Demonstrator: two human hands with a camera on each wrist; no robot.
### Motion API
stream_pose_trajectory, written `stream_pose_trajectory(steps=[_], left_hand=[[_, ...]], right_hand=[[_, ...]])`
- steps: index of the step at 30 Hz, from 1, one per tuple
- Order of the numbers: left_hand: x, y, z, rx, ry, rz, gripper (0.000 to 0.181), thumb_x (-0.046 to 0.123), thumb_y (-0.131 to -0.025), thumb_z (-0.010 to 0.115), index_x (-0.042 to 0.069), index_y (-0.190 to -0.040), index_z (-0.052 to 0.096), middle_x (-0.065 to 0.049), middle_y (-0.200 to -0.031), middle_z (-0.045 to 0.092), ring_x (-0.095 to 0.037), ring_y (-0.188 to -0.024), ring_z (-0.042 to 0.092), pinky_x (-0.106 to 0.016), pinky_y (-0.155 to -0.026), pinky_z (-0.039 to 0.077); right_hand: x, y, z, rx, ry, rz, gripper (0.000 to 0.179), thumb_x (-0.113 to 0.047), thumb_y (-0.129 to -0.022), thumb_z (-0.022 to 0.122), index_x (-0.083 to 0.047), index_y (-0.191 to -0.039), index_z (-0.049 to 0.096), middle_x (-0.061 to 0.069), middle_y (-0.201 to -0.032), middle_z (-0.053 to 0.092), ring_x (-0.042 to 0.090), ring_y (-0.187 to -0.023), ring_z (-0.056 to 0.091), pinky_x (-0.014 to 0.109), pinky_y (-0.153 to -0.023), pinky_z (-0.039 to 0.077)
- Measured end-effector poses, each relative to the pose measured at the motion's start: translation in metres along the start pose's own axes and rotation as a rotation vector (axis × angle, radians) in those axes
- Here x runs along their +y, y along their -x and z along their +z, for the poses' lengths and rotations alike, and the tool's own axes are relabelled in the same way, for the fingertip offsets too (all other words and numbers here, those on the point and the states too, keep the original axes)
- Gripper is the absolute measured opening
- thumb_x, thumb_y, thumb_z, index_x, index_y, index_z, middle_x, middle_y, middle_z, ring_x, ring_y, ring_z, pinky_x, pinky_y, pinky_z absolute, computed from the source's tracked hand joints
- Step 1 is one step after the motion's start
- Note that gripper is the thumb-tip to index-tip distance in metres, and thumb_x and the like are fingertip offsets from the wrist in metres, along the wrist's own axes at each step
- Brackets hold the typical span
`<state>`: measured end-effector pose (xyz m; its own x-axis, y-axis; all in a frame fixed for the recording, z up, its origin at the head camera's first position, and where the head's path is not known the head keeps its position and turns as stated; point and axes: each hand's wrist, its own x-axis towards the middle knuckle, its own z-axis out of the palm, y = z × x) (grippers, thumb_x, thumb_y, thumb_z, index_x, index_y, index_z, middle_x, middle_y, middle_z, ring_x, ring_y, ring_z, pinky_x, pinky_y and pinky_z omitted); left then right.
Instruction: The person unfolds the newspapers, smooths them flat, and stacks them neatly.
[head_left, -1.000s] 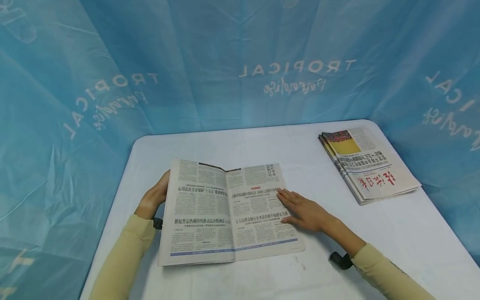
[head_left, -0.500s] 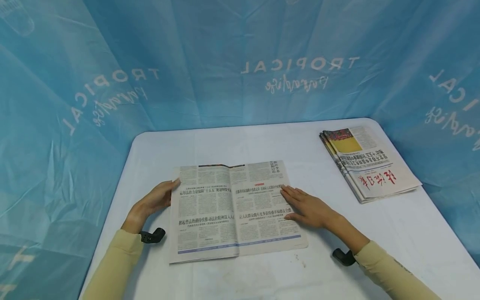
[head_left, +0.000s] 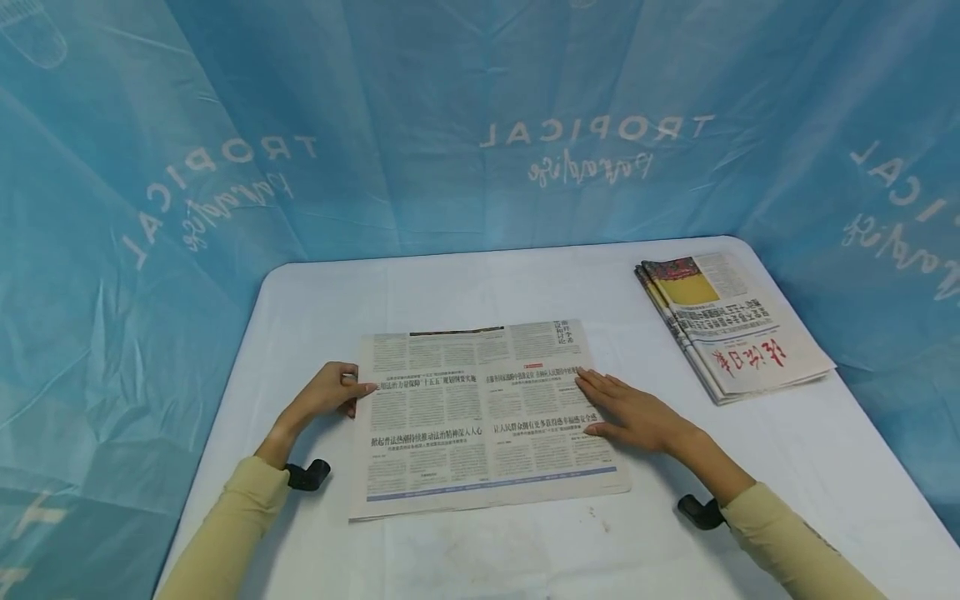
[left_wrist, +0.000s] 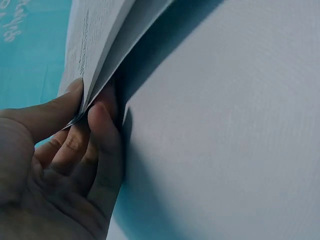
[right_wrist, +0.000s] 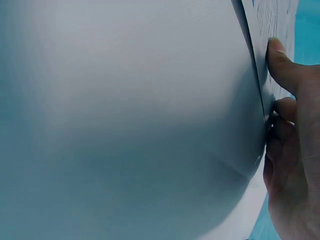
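A newspaper [head_left: 450, 454] lies spread on the white table in the head view, printed side up, with a fold down its middle. At its left edge my left hand [head_left: 328, 392] pinches the sheets. The left wrist view shows the thumb [left_wrist: 60, 111] on top of the paper [left_wrist: 92, 45] and the other fingers curled under the edge. My right hand [head_left: 633, 415] rests on the right edge with its fingers extended over the print. In the right wrist view its thumb [right_wrist: 282, 62] lies on the page.
A stack of folded newspapers [head_left: 738, 333] with a red title lies at the table's right side. Blue printed curtains [head_left: 450, 192] hang behind and beside the white table [head_left: 480, 287]. Black wrist devices [head_left: 309, 475] are worn on both arms.
The raised left half of the newspaper has come down flat. The left hand has shifted right, from behind the page to pinching its left edge. The newspaper and right hand have slid slightly right.
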<state>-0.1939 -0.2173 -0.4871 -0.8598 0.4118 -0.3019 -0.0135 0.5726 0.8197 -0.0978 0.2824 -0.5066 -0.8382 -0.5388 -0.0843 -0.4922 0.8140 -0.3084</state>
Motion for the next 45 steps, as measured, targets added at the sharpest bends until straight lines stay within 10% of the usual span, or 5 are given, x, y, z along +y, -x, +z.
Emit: stream_pose_trajectory(steps=[5, 14, 27, 36, 45], left_hand=[[0.001, -0.005, 0.005, 0.067, -0.106, 0.011, 0.023, 0.013, -0.093, 0.067, -0.003, -0.084, 0.055, -0.006, -0.055, 0.062, -0.015, -0.046, 0.059, -0.026, -0.047, 0.046], [-0.001, 0.0, 0.005, 0.126, -0.191, 0.031, 0.038, 0.01, -0.092, 0.068, -0.012, -0.117, 0.051, -0.008, -0.068, 0.067, -0.014, -0.054, 0.06, -0.029, -0.053, 0.048], [-0.003, 0.012, -0.002, 0.217, -0.426, 0.105, 0.041, 0.008, -0.091, 0.067, -0.004, -0.125, 0.049, -0.012, -0.09, 0.068, -0.02, -0.075, 0.063, -0.035, -0.064, 0.049], [-0.002, -0.003, -0.003, 0.292, -0.854, 0.474, 0.058, -0.009, -0.085, 0.066, 0.002, -0.139, 0.049, -0.019, -0.137, 0.054, -0.038, -0.122, 0.054, -0.053, -0.092, 0.046], [-0.002, -0.009, -0.001, 0.22, -1.093, 0.65, 0.066, -0.007, -0.086, 0.067, 0.012, -0.145, 0.045, -0.017, -0.147, 0.046, -0.042, -0.131, 0.047, -0.058, -0.106, 0.036]], right_hand=[[0.004, 0.003, -0.001, -0.007, 0.012, 0.007, 0.081, -0.053, -0.094, 0.056, -0.007, -0.154, 0.027, 0.01, -0.161, 0.024, 0.03, -0.147, 0.027, 0.045, -0.117, 0.024], [0.008, 0.002, 0.003, 0.022, 0.001, 0.003, 0.081, -0.053, -0.094, 0.057, -0.009, -0.154, 0.027, 0.008, -0.161, 0.025, 0.031, -0.146, 0.029, 0.046, -0.116, 0.026], [0.025, -0.006, -0.005, 0.11, 0.146, -0.112, 0.059, -0.03, -0.097, 0.061, -0.007, -0.148, 0.042, 0.013, -0.154, 0.038, 0.037, -0.141, 0.036, 0.048, -0.114, 0.029], [0.049, -0.029, -0.019, 0.164, 0.373, -0.185, 0.062, -0.003, -0.09, 0.062, -0.003, -0.148, 0.04, 0.02, -0.154, 0.035, 0.037, -0.141, 0.036, 0.048, -0.115, 0.027], [0.063, -0.04, -0.019, 0.156, 0.508, -0.283, 0.061, -0.003, -0.093, 0.057, -0.007, -0.15, 0.037, 0.018, -0.156, 0.033, 0.034, -0.142, 0.034, 0.047, -0.117, 0.024]])
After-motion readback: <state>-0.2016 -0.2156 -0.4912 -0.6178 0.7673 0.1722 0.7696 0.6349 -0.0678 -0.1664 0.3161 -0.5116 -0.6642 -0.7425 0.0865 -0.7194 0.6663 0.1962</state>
